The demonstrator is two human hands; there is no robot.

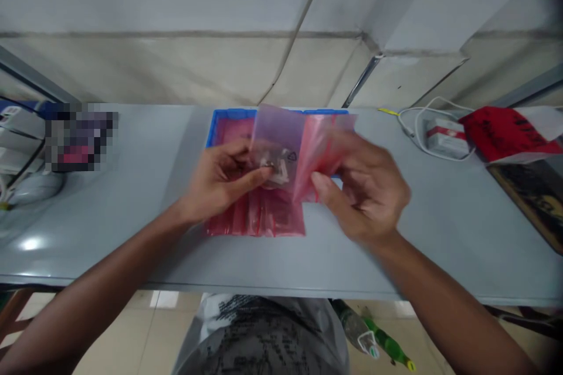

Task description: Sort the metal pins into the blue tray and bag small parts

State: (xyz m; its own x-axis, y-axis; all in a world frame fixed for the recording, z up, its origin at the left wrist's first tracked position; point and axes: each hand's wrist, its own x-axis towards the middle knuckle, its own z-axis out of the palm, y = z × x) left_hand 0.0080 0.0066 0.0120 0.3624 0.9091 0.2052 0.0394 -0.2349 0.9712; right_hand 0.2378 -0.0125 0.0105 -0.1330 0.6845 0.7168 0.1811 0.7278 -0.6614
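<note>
A translucent pink plastic bag (279, 129) is held up between my two hands, above a blue tray (212, 129). Small pale parts (278, 172) show through its lower left portion. My left hand (226, 176) pinches the bag beside these parts, thumb in front. On the right, my right hand (365, 184) grips the bag's folded, redder side between thumb and fingers, slightly blurred by motion. Beneath the hands, more pink bags (281, 220) lie overlapping at the tray's near side and on the table. The tray's middle is hidden by the held bag.
On the grey table (132, 211), a white cable (417, 146) loops around a small white and red box (446, 137) at right. Near it lie a red packet (505, 132) and a dark panel (528, 205). Devices with cables stand far left. Bottles (387, 340) lie on the floor.
</note>
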